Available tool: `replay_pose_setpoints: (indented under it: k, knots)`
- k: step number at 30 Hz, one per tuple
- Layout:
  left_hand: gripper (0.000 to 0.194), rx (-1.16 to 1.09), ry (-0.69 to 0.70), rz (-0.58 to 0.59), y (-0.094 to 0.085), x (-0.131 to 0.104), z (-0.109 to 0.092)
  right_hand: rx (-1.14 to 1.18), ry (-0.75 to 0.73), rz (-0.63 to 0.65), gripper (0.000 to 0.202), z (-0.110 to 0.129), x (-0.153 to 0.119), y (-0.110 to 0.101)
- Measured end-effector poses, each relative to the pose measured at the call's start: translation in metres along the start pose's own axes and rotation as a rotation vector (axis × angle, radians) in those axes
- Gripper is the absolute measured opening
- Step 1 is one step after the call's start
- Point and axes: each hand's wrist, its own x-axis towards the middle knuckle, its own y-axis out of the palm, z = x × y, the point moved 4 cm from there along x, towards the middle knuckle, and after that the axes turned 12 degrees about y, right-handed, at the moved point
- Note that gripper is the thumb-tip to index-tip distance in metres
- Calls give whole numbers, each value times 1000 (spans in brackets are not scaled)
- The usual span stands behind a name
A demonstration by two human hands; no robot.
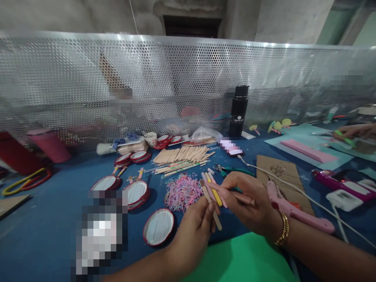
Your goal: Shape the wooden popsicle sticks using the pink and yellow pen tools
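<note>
One stick (206, 192): likely light, stiff, hardly slippery, easy to snap if bent hard; best taken by the edges, near the lower end.
Left hand (194, 223): clamped on the middle of the stick, raised above the table, near the rubber bands (182, 192).
Right hand (249, 199): closed around a pen (245, 198), aimed at the stick's upper end; unclear whether touching.
Table (135, 246): blue, spread with loose sticks (182, 154) and green paper (249, 258).
Room: perforated metal screen (182, 70) behind, bare wall (279, 23) above.

Stick (206, 193): matt wood; bracelet (283, 230): glossy metal; glue gun (298, 214): plastic.
</note>
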Motion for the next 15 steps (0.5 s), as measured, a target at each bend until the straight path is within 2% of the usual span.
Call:
replay_pose_setpoints:
  k: [5, 11, 15]
  knots:
    - [31, 2, 3, 10, 1, 2, -1, 13, -15, 42, 8, 1, 1, 1]
    - [32, 15, 11, 3, 0, 1, -3, -11, 10, -23, 10, -2, 1, -2]
    - [31, 24, 13, 16, -1, 1, -4, 26, -21, 41, 8, 0, 0, 1]
